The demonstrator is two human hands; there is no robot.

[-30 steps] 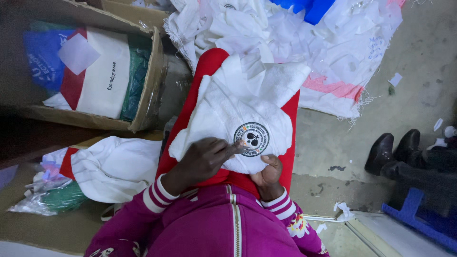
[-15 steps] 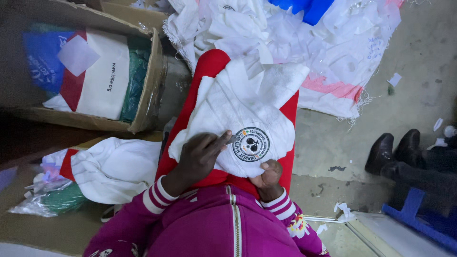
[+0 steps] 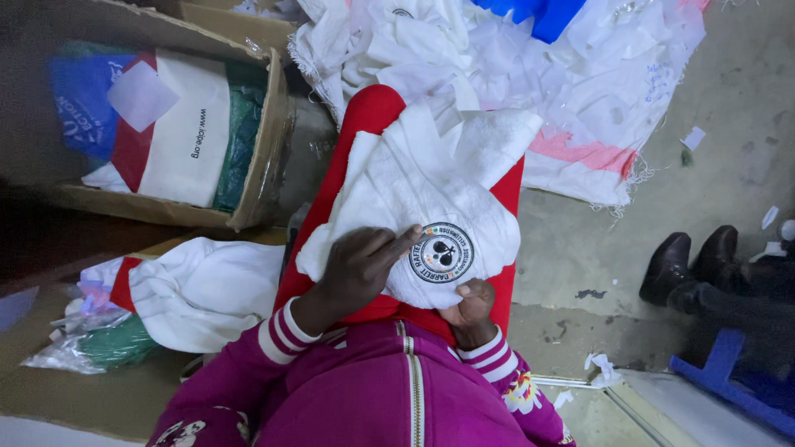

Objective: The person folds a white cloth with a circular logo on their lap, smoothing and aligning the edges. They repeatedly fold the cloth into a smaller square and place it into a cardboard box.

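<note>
White cloth [image 3: 414,199] is lying over the red board [image 3: 373,112] on your lap. Your left hand [image 3: 360,265] is pressing flat, fingers spread, beside the round badge [image 3: 443,252]; your right hand [image 3: 472,302] is pinching the cloth's lower edge. Keep it taut.

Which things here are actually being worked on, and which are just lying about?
In hand:
left hand pressing on the white garment
round badge on it
right hand gripping its lower edge
red cloth underneath

Lying about:
cardboard box
folded white garment
heap of white cloth
black shoes
</note>
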